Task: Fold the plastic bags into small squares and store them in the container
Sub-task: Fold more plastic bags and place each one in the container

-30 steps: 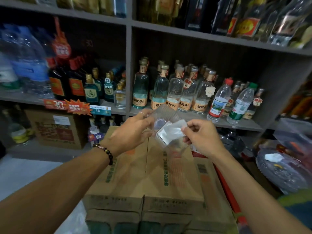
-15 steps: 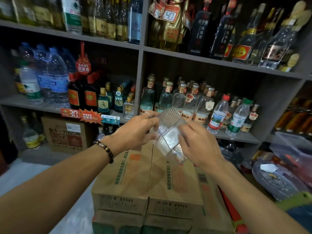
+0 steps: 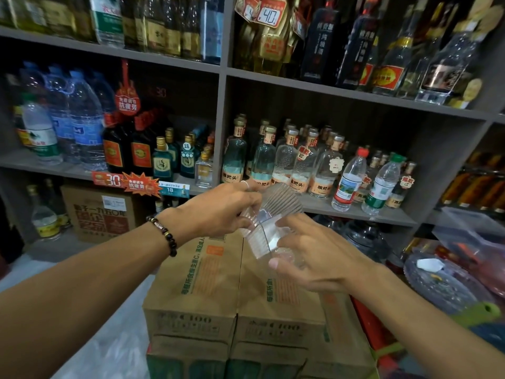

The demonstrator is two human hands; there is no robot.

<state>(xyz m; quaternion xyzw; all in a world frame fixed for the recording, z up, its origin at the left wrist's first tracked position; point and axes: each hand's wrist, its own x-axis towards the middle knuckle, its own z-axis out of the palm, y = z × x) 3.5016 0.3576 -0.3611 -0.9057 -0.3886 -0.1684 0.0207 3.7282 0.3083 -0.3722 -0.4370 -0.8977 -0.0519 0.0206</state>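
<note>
Grey shop shelves [image 3: 355, 95] crowded with liquor and water bottles fill the background, above stacked cardboard cartons [image 3: 218, 291]. Over the cartons, the left hand [image 3: 218, 209], a beaded bracelet [image 3: 164, 235] on its wrist, grips a clear ribbed plastic cup [image 3: 278, 203] tilted on its side. The right hand [image 3: 319, 258] reaches its fingers into the cup's mouth, apparently pressing a small folded plastic bag [image 3: 269, 233] inside; glare hides whether they pinch it.

Cup [image 3: 276, 212] between hands, above boxes [image 3: 235, 291], before shelves [image 3: 314, 94].
</note>
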